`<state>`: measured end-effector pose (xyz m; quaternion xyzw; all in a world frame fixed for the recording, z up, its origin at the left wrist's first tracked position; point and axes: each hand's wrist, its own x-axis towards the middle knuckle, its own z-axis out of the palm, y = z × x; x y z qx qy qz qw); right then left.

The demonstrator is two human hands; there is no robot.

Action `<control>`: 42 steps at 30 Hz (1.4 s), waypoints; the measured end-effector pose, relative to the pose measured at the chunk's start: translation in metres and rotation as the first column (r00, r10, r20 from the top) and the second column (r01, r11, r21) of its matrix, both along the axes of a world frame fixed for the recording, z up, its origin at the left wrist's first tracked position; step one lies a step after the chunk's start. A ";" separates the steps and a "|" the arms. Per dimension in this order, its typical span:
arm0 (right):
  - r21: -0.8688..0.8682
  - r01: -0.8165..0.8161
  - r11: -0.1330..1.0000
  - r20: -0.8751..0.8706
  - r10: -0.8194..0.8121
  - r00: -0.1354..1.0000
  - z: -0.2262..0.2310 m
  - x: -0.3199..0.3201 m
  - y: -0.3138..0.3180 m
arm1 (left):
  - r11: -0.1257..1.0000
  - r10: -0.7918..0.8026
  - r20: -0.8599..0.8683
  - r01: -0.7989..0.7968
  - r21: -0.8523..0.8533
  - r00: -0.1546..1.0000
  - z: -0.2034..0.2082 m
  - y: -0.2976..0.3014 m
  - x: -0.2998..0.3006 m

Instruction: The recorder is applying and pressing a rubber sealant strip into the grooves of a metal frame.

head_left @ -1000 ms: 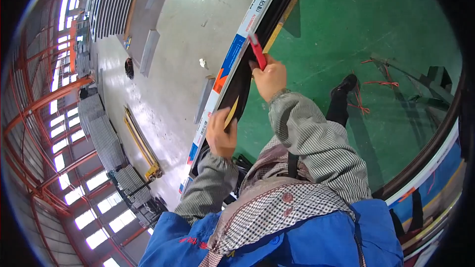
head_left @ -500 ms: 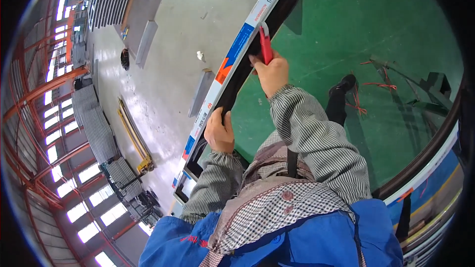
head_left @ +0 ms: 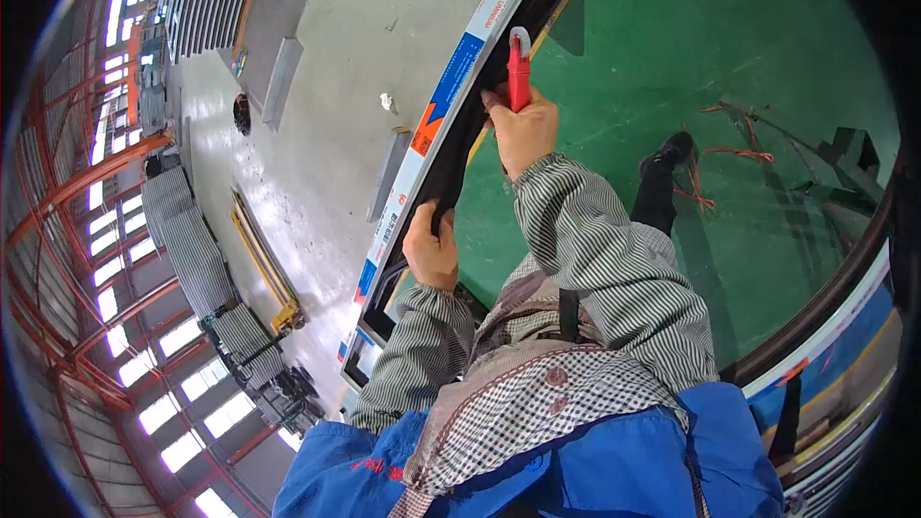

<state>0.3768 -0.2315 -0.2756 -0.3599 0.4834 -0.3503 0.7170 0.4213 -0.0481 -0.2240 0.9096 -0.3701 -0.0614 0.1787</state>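
Observation:
A long metal frame profile (head_left: 408,176), covered with white, blue and orange printed film, runs diagonally in front of me. Along its inner side lies a dark black strip (head_left: 469,134). My left hand (head_left: 432,251) is closed round this strip at the lower part, thumb and fingers pressed on it. Farther up, my right hand (head_left: 527,134) grips a red-handled tool (head_left: 519,82) with a pale curved head. The head points away from me, over the dark inner side of the profile. The right thumb and index finger are close to the black strip.
Another film-covered profile (head_left: 815,336) lies at the right. Metal stands (head_left: 844,163) and red cords (head_left: 739,152) are on the green floor (head_left: 614,86). To the left are a yellow beam (head_left: 261,259), stacked ribbed panels (head_left: 187,235) and loose grey profiles (head_left: 281,82).
The red tool has come away from the film's edge toward the inner side and stands straighter. My left hand has shifted slightly right, off the film and onto the black strip.

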 end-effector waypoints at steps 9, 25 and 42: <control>0.170 0.025 0.985 0.213 -0.061 0.975 -0.003 -0.003 -0.002 | 1.000 -0.003 -0.001 0.003 -0.025 1.000 0.006 -0.005 -0.005; 0.235 -0.163 0.958 0.299 0.088 0.950 -0.006 -0.018 -0.012 | 0.955 -0.285 0.471 0.291 0.064 0.835 0.030 -0.107 -0.006; 0.149 0.072 0.986 0.173 -0.098 0.980 -0.011 -0.055 -0.055 | 0.933 -0.345 0.306 0.288 0.217 0.888 0.012 -0.145 0.022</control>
